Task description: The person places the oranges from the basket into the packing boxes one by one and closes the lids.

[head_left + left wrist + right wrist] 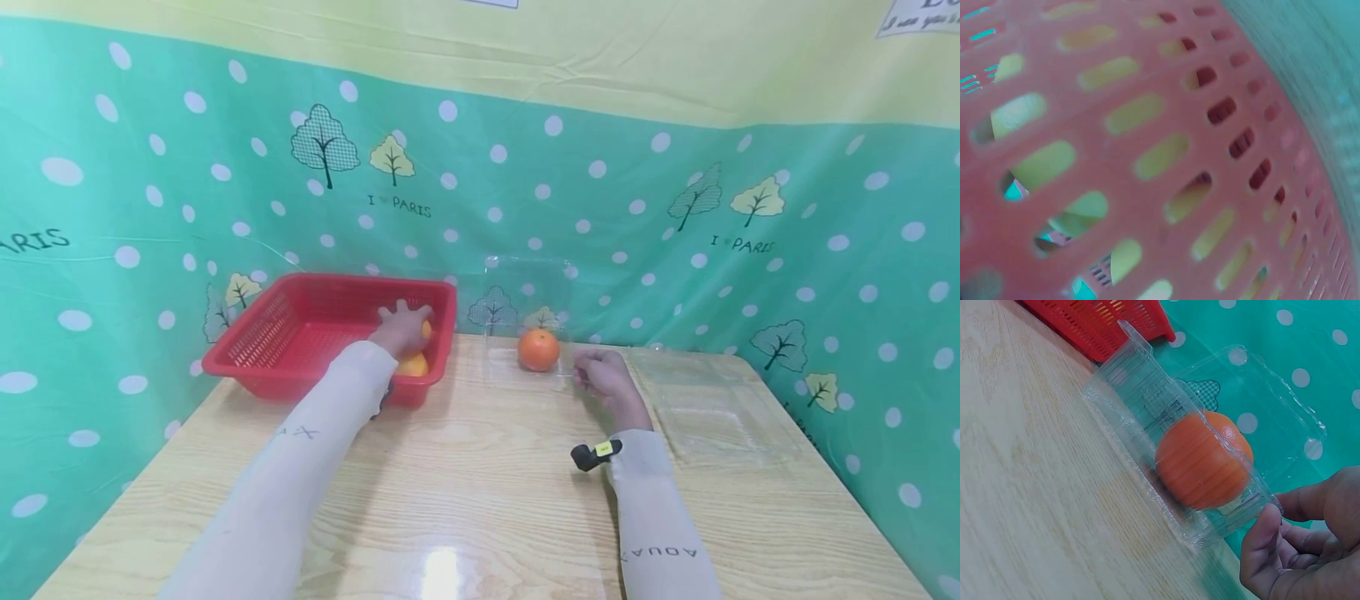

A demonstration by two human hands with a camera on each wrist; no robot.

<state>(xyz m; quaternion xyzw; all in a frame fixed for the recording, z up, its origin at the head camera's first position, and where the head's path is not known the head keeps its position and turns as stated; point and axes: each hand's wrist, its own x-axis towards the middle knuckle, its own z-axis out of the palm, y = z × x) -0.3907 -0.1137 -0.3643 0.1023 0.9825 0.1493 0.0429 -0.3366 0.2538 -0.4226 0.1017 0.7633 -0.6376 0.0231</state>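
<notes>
My left hand (405,327) is inside the red basket (442,333) at its right end, fingers spread over an orange fruit (427,330) that peeks out beside them. Just below, a yellow fruit (413,364) rests in the basket. Only the slotted basket wall (1160,112) shows in the left wrist view, with yellow behind its holes; the hand is hidden there. With thumb and finger, my right hand (1304,544) pinches the rim corner of a clear plastic box (1116,387). One orange (1200,462) sits in that box, its clear lid (525,271) standing up behind.
More clear plastic boxes (712,417) lie on the right part of the wooden table (480,475). A green dotted curtain (600,208) hangs right behind the basket and boxes.
</notes>
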